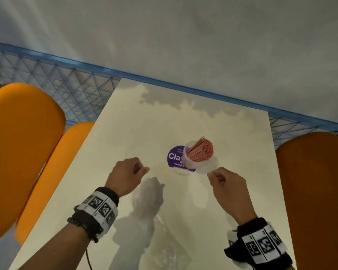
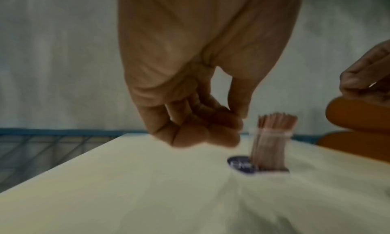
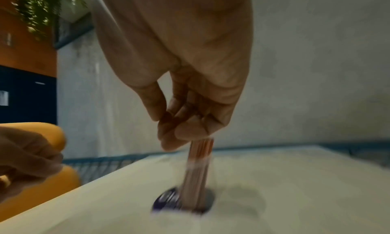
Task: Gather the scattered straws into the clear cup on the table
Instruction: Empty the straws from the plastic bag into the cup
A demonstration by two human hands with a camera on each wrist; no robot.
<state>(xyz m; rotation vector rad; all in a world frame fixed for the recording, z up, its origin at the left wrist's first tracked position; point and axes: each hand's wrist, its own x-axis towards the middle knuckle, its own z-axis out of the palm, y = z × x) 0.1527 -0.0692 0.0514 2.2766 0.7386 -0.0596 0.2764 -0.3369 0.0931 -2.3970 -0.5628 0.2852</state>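
Observation:
A clear cup (image 1: pixel 191 162) stands upright on the white table (image 1: pixel 164 117), packed with a bundle of red straws (image 1: pixel 200 149). I see no loose straws on the tabletop. My left hand (image 1: pixel 141 169) hovers to the cup's left, fingers curled in against the thumb, holding nothing; the left wrist view shows this hand (image 2: pixel 232 125) apart from the cup (image 2: pixel 270 147). My right hand (image 1: pixel 215 176) hangs just near and right of the cup's base, also curled and empty. In the right wrist view its fingers (image 3: pixel 175 129) overlap the blurred straws (image 3: pixel 198 171) behind.
A round purple sticker (image 1: pixel 174 156) lies under the cup's left side. A crumpled clear plastic wrapper (image 1: pixel 168 246) rests on the near table. Orange chairs stand at left (image 1: pixel 21 143) and right (image 1: pixel 316 191). A blue mesh fence (image 1: pixel 66 82) runs past the far edge.

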